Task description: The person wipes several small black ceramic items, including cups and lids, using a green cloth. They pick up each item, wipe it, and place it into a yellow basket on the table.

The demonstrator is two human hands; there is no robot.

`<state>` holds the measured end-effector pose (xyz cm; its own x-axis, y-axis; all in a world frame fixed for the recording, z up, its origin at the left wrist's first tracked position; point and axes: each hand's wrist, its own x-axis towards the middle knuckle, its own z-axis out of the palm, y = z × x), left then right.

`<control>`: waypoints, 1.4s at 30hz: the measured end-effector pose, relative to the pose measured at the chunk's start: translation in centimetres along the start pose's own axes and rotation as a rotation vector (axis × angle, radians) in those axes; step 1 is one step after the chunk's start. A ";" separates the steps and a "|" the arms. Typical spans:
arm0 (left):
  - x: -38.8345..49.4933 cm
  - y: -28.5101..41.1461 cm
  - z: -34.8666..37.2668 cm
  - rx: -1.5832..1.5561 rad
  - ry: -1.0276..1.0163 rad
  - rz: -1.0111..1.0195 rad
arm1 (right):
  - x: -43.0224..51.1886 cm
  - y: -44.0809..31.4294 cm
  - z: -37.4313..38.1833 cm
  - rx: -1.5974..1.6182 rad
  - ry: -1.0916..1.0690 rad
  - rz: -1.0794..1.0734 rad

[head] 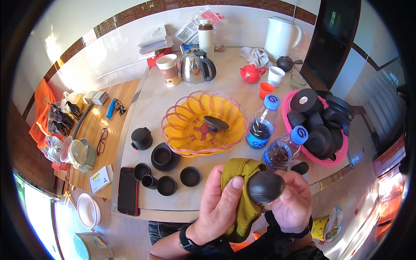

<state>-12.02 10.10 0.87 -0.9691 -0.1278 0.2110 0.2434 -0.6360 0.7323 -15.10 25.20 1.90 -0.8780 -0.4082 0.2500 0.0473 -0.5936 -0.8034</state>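
My left hand (219, 201) grips an olive-yellow cloth (240, 208), which is pressed against a small black teacup (266, 187). The fingers of my right hand (294, 201) hold that cup from the other side, its rounded outside facing up. Several matching black cups (167, 186) stand on the table to the left of my hands. One black cup (162, 154) sits in a wider black bowl (174, 165). Beyond my hands lies a yellow woven plastic basket (182, 130) with a black lid (215, 123) in it.
Two bottles with blue caps (260, 130) (282, 152) stand just beyond my right hand. Right of them is a pink basket (312, 159) heaped with black teaware. A smartphone (127, 191) lies at the table's left edge. A steel kettle (192, 66) and red teapot (251, 74) stand farther back.
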 end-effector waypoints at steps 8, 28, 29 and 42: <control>0.5 -1.1 -0.8 0.678 -0.136 0.646 | 0.2 0.7 0.8 -0.069 0.090 0.041; 1.1 0.7 -1.5 0.984 -0.492 0.623 | 1.1 -2.7 -1.8 -0.710 -0.293 -0.205; 1.2 0.9 -1.6 1.019 -0.510 0.611 | 1.1 -2.6 -1.9 -0.725 -0.275 -0.209; -0.4 0.3 -0.4 0.254 0.107 0.368 | 2.1 0.2 -0.7 -0.581 -0.046 -0.240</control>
<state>-11.59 9.66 0.79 -0.8118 -0.3968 0.4283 0.5614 -0.3290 0.7593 -17.31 24.69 1.92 -0.8100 -0.3477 0.4722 -0.4264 -0.2035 -0.8813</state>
